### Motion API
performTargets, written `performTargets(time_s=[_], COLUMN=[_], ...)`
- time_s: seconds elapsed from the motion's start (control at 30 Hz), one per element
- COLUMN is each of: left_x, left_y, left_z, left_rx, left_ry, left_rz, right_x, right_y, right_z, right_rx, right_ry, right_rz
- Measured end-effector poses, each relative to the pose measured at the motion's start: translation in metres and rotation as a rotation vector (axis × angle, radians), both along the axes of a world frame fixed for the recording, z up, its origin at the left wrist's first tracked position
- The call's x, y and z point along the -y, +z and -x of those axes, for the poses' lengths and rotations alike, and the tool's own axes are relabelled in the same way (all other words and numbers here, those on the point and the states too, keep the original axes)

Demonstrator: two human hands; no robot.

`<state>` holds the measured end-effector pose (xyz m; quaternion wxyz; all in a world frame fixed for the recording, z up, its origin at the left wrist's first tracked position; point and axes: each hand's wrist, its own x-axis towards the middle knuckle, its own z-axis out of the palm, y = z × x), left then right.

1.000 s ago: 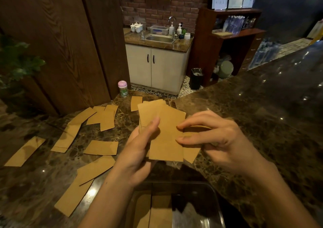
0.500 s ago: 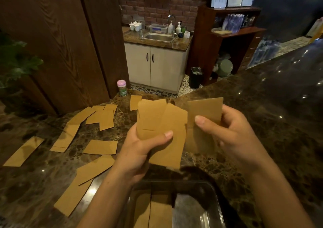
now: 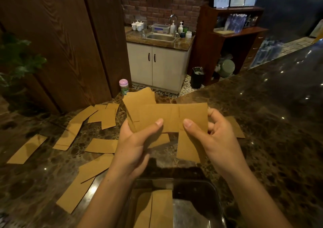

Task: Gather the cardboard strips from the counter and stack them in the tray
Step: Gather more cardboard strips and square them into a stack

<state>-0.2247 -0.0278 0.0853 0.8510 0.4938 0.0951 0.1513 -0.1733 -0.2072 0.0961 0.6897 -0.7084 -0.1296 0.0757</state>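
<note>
- the left hand (image 3: 134, 145) pinches the held bundle of cardboard strips (image 3: 157, 116) at centre frame. its thumb is pressed on the front face and its fingers are hidden behind.
- the right hand (image 3: 215, 140) pinches the same bundle at its right edge, with the thumb on the front and the fingers curled round the back.
- the bundle is ragged: one strip pokes up at its upper left and another hangs down below the right thumb, so the edges are not flush.
- the step in hand looks like squaring the bundle before it goes down. it would go best by loosening both pinches a little, sliding the stray strips into line, then tightening again. too slack a hold and the hanging strip could slip out.
- the tray (image 3: 217, 198) sits right below the hands at bottom centre, with the strips in the tray (image 3: 157, 208) lying flat on its left side. the bundle should be lowered flat onto them, long edges matched.
- the loose strips (image 3: 103, 145) lie scattered over the left half of the marble counter (image 3: 279, 131), and a single strip (image 3: 236, 128) lies just behind the right hand, so plenty of gathering remains.
- a pink-capped jar (image 3: 123, 86) stands at the counter's far edge, well apart from the hands.
</note>
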Motion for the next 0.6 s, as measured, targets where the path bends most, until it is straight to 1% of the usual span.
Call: performTargets(time_s=[0.07,0.13,0.2,0.23,0.3,0.37,0.43,0.53,0.6], left_x=[-0.001,-0.003,-0.004,-0.003,0.001,0.006,0.009,0.008,0.007], left_y=[0.000,0.000,0.000,0.001,0.002,0.003,0.004,0.004,0.005], left_z=[-0.001,-0.001,-0.002,-0.002,-0.002,-0.002,-0.001,0.000,-0.001], left_rx=[-0.003,-0.014,-0.028,-0.036,-0.045,-0.051,-0.062,-0.072,-0.072], left_ry=[0.025,0.024,-0.037,-0.084,-0.169,-0.206,-0.214,-0.206,-0.156], left_rz=[-0.015,-0.044,-0.085,-0.101,-0.128,-0.139,-0.088,0.048,0.039], right_x=[0.005,0.010,0.014,0.015,0.016,0.014,0.013,0.013,0.012], right_y=[-0.002,-0.001,0.003,0.006,0.012,0.014,0.012,0.006,0.004], right_z=[0.001,0.000,-0.002,-0.003,-0.005,-0.007,-0.009,-0.010,-0.008], right_rx=[0.024,0.122,0.230,0.255,0.250,0.237,0.229,0.139,0.063], right_ry=[0.041,0.021,-0.003,0.016,0.110,0.164,0.101,-0.028,-0.056], right_rz=[0.074,0.172,0.253,0.267,0.275,0.276,0.209,0.013,-0.108])
